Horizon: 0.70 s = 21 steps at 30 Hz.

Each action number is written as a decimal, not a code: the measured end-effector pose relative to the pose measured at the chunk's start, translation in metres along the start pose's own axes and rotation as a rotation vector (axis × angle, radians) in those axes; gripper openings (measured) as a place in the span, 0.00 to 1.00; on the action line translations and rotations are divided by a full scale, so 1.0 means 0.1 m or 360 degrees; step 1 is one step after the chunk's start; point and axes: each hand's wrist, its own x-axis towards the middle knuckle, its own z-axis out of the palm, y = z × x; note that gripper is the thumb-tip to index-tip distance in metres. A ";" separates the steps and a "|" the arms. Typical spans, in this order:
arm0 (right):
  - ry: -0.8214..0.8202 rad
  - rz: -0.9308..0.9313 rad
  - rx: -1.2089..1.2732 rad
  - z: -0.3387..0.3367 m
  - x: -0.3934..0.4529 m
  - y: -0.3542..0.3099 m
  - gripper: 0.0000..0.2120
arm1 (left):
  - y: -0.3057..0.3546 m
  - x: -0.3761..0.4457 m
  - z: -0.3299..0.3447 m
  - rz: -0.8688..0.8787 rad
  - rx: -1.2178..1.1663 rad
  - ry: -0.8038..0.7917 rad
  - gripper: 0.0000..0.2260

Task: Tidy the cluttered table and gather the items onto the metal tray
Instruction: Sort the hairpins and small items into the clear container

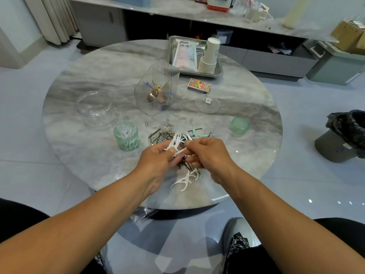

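Note:
My left hand (158,157) grips a bunch of white floss picks (174,143) above a mixed pile of paper clips and hairpins (164,131). My right hand (207,153) pinches one of those picks from the right side. More white floss picks (185,179) lie on the table just below my hands. A green cup (126,136) with several floss picks in it stands to the left. The metal tray (218,71) sits at the far side of the round table, holding a plastic packet (185,53) and a stack of paper cups (210,56).
A ribbed clear container (158,88) with small items stands mid-table. A clear round dish (96,109) is at the left, a clear lid (207,104) and a green lid (239,125) at the right. A matchbox (198,86) lies near the tray. A bin (343,135) stands on the floor to the right.

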 end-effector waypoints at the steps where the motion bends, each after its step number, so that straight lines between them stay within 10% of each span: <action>1: 0.0123 -0.0114 -0.0168 -0.05 0.05 0.00 0.05 | 0.03 0.02 -0.01 -0.0039 -0.0083 0.0078 0.10; 4: 0.0394 -0.0302 -0.0640 -0.21 0.21 0.05 0.02 | 0.11 0.05 -0.06 -0.0144 -0.0284 0.0206 0.07; 12: 0.0290 -0.0362 -0.1163 -0.02 0.31 0.26 0.35 | 0.17 0.05 -0.12 -0.0270 -0.0493 0.0206 0.09; 21: 0.0341 -0.0279 -0.1065 0.04 0.37 0.17 0.05 | 0.19 0.07 -0.16 -0.0349 -0.0523 0.0161 0.18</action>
